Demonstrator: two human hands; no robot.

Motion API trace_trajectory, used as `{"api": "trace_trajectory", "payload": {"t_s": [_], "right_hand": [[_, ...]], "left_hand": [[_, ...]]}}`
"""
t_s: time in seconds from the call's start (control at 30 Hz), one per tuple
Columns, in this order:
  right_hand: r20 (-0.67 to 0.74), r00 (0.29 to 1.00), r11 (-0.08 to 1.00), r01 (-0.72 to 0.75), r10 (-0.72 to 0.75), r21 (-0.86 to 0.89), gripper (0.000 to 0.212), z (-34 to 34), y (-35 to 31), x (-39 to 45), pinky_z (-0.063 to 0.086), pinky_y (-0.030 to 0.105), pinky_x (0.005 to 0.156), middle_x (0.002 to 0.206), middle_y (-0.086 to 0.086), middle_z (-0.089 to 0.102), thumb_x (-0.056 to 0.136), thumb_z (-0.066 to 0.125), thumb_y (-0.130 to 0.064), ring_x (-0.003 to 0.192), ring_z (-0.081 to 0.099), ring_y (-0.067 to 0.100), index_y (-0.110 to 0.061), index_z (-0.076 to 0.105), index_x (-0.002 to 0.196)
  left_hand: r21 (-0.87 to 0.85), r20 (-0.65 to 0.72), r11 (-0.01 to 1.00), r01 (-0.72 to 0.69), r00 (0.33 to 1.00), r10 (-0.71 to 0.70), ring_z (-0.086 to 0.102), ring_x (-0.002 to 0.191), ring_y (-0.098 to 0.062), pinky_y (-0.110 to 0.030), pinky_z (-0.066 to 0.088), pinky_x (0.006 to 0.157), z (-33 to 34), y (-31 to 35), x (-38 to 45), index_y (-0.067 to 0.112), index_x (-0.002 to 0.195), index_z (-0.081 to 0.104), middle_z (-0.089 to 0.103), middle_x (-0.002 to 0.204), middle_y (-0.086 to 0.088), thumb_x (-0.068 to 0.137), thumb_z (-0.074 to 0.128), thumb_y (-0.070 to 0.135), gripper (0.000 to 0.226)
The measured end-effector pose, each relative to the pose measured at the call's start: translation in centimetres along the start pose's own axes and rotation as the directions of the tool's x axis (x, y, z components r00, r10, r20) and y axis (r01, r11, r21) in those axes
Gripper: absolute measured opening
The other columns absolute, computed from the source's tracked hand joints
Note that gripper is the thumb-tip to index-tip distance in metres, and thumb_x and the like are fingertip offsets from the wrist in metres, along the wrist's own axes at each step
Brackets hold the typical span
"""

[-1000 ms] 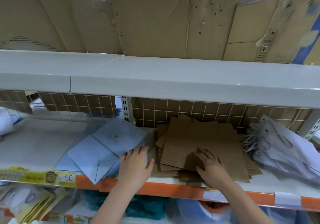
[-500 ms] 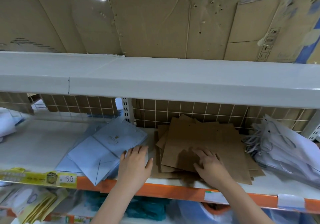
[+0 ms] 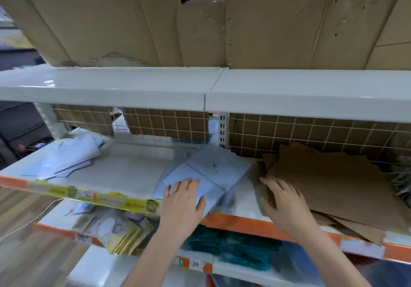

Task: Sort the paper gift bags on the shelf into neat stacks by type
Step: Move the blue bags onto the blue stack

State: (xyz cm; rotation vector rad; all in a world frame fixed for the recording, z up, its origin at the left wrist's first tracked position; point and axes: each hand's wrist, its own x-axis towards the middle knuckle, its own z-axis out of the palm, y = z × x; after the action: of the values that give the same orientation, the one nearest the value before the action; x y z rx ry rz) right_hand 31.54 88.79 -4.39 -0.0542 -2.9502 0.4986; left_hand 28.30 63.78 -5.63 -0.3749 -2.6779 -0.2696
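The left hand [image 3: 182, 200] lies flat with straight fingers on the pale blue bags [image 3: 209, 173] near the middle of the shelf [image 3: 124, 175]. The right hand [image 3: 283, 200], fingers spread, rests at the left edge of the messy brown bags [image 3: 333, 184]; it grips nothing, as far as I can see. The step seems to be straightening these two piles. Next, I think, the brown ones must be pushed together so their edges line up.
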Motion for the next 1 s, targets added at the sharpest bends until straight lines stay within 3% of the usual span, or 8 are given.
{"api": "trace_trajectory", "payload": {"t_s": [0.07,0.43,0.63,0.87,1.0], "right_hand": [[-0.002,1.0,1.0,0.012,-0.012,-0.002,0.053,1.0,-3.1,-0.3,0.025,0.036,0.113,0.148,-0.007,0.036,0.094,0.05,-0.035,0.136,0.035,0.019,-0.032,0.032,0.144],[0.07,0.984,0.986,0.158,-0.161,0.055,0.053,6.5,-17.4,1.5,0.02,0.032,0.114,0.151,-0.01,0.031,0.097,0.045,-0.038,0.139,0.028,0.015,-0.034,0.027,0.147],[0.121,0.965,0.971,0.227,-0.235,0.071,0.05,10.7,-23.7,6.3,0.022,0.032,0.113,0.15,-0.01,0.032,0.096,0.044,-0.036,0.136,0.033,0.015,-0.032,0.031,0.144],[0.161,0.946,0.958,0.266,-0.281,0.108,0.052,14.9,-30.4,12.8,0.022,0.029,0.112,0.153,-0.01,0.03,0.096,0.045,-0.035,0.139,0.03,0.013,-0.03,0.03,0.146],[0.168,0.939,0.951,0.283,-0.301,0.126,0.05,16.7,-33.5,16.4,0.025,0.029,0.112,0.151,-0.007,0.033,0.096,0.047,-0.033,0.137,0.033,0.014,-0.026,0.034,0.144]], "left_hand": [[0.001,0.005,1.0,0.01,1.0,-0.01,0.068,0.082,-0.022,-0.041,0.055,0.073,-1.2,-3.0,-1.1,0.017,0.1,0.07,0.071,0.096,0.001,0.076,0.042,0.042,0.044],[0.055,0.018,0.973,0.226,0.974,-0.227,0.068,0.084,-0.026,-0.043,0.054,0.073,-5.9,-18.6,-4.7,0.019,0.103,0.068,0.07,0.098,0.001,0.077,0.041,0.045,0.046],[0.096,0.007,0.946,0.308,0.951,-0.31,0.068,0.087,-0.025,-0.042,0.052,0.075,-5.5,-26.2,-4.4,0.019,0.103,0.068,0.07,0.099,0.003,0.077,0.04,0.044,0.046],[0.201,-0.001,0.903,0.38,0.922,-0.388,0.069,0.078,-0.026,-0.042,0.053,0.069,-5.6,-35.3,-2.0,0.018,0.099,0.069,0.071,0.093,0.002,0.076,0.039,0.045,0.047],[0.218,0.003,0.88,0.423,0.901,-0.434,0.067,0.084,-0.03,-0.042,0.051,0.073,-5.4,-40.1,-0.2,0.018,0.102,0.067,0.07,0.094,-0.002,0.078,0.046,0.044,0.041]]}}
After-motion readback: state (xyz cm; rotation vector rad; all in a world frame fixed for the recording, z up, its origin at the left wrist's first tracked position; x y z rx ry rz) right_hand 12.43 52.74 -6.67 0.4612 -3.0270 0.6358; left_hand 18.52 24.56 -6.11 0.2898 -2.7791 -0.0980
